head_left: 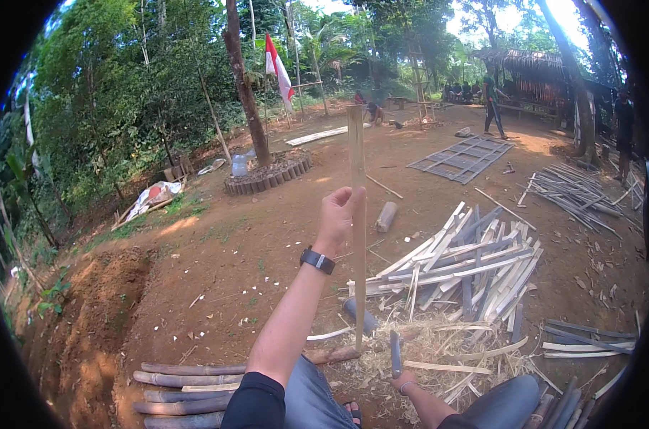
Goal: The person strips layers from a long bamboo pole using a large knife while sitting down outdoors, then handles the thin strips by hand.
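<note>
Bright daylight filters through the trees, dappling the bare brown earth yard [217,236] with soft shadows; sky glares white at top, fisheye edges bend into black.

Bare dirt ground [217,272] lies open to the left and far side of the raised bamboo slat [356,214]. To the right, a heap of split bamboo strips [467,272] blocks passage; near, shavings [439,350] and stacked bamboo poles [188,393] crowd the ground by the knees.

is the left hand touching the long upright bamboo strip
Touching. The head view shows the left hand with fingers closed around the long pale bamboo strip, holding it upright.
</note>
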### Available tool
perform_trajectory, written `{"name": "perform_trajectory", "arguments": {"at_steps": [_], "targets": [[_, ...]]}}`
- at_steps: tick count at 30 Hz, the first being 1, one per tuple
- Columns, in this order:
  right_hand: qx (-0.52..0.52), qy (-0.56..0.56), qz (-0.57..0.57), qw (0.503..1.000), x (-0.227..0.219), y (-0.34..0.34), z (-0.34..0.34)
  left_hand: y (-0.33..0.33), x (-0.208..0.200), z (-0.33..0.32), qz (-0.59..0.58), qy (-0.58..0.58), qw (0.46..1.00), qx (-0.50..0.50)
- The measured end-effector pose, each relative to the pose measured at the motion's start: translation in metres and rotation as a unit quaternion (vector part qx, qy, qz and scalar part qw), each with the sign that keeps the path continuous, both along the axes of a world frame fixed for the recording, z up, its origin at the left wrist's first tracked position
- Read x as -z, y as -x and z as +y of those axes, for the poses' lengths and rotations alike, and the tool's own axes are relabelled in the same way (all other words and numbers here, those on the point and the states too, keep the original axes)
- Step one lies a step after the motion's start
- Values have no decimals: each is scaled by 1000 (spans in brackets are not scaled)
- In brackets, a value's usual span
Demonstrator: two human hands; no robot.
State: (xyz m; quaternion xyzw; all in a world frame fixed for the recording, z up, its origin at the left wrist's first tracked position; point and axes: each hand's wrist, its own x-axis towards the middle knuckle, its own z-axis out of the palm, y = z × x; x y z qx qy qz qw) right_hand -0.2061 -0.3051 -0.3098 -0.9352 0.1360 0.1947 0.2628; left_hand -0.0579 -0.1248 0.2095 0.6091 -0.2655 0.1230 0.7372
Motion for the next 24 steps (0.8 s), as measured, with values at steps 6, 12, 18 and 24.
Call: {"name": "perform_trajectory", "arguments": {"at_steps": [6, 12, 18, 24], "targets": [[-172, 89, 23, 981, -16, -18, -37, 9, -9, -27, -65, 17, 997, -46], [3, -365, -286, 886, -274, -79, -49, 28, -34, -50, -98, 18, 995, -17], [-126, -357, -359, 853, -356, -39, -59, 39, -71, -86, -170, 30, 985, -30], [-209, -270, -396, 853, -345, -15, -77, 46, -78, -131, -162, 24, 985, -58]]}}
